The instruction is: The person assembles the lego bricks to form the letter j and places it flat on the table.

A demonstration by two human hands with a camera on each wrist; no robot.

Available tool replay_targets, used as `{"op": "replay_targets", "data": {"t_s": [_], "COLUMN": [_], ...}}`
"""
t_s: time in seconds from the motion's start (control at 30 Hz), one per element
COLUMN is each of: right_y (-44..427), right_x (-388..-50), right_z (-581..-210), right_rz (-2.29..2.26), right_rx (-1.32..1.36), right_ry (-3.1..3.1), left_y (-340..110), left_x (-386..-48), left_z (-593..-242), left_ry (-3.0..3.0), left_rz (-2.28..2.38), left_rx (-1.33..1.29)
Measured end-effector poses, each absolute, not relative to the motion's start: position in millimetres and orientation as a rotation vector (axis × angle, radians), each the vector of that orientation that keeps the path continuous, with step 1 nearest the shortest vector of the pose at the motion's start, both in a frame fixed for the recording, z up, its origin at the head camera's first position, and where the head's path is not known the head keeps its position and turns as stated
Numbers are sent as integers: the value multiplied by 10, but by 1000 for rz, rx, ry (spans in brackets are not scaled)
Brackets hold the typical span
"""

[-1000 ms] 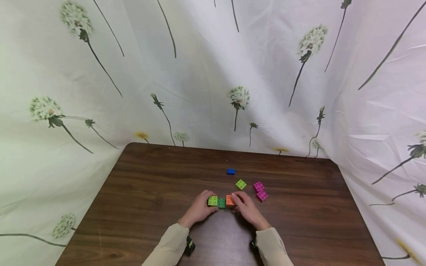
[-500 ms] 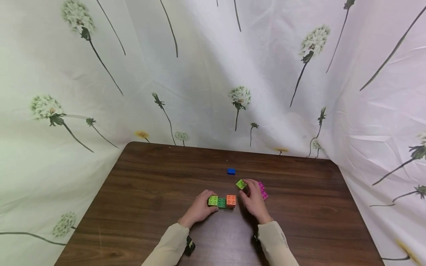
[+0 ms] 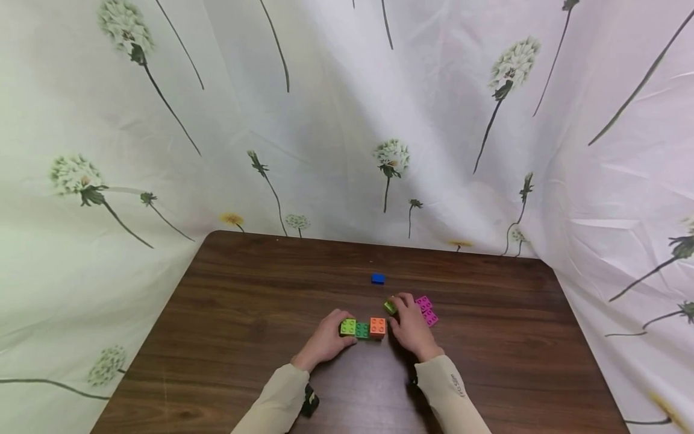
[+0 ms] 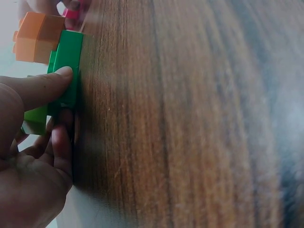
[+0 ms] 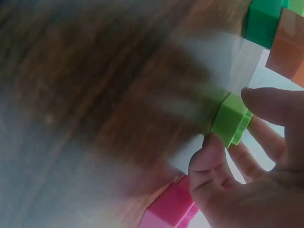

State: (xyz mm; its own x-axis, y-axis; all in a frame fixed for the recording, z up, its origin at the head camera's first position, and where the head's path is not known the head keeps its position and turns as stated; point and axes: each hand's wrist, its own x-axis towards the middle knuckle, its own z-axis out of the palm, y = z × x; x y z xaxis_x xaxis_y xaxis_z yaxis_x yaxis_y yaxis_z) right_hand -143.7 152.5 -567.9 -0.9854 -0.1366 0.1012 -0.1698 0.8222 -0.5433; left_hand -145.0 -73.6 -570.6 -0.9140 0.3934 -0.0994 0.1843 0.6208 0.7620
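A dark green brick lies on the table with a light green brick on its left end and an orange brick on its right end. The left hand grips the left end, its thumb against the dark green side. To the right, the right hand has its thumb and fingers around a loose light green brick; in the right wrist view this brick sits between thumb and fingers, partly covered by them.
Two magenta bricks lie just right of the right hand, touching or nearly so. A small blue brick lies farther back on the brown wooden table. Behind the table hangs a white cloth printed with dandelions.
The right hand has left the orange brick and moved back and right to the loose light green brick, which has turned slightly. The left hand has stayed in place.
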Motion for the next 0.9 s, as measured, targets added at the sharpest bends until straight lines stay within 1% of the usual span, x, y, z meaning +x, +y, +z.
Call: {"op": "replay_targets", "data": {"t_s": [0.27, 0.57, 0.7, 0.9], "right_y": [1520, 1526, 1548, 1624], "right_x": [-1435, -1408, -1393, -1388], "right_z": [-5668, -5668, -5705, -5695], "right_rz": [800, 852, 995, 1406], "right_rx": [194, 155, 93, 59], "right_ry": [-2980, -3038, -3005, -2826], "left_y": [-714, -716, -718, -723], "left_x": [-1441, -1446, -1440, -1436], "left_z": [-5687, -5694, -5692, -5683], "left_ry": [2595, 2594, 2587, 2586], "left_rz": [1177, 1171, 1170, 1174], "left_rx": [478, 462, 463, 472]}}
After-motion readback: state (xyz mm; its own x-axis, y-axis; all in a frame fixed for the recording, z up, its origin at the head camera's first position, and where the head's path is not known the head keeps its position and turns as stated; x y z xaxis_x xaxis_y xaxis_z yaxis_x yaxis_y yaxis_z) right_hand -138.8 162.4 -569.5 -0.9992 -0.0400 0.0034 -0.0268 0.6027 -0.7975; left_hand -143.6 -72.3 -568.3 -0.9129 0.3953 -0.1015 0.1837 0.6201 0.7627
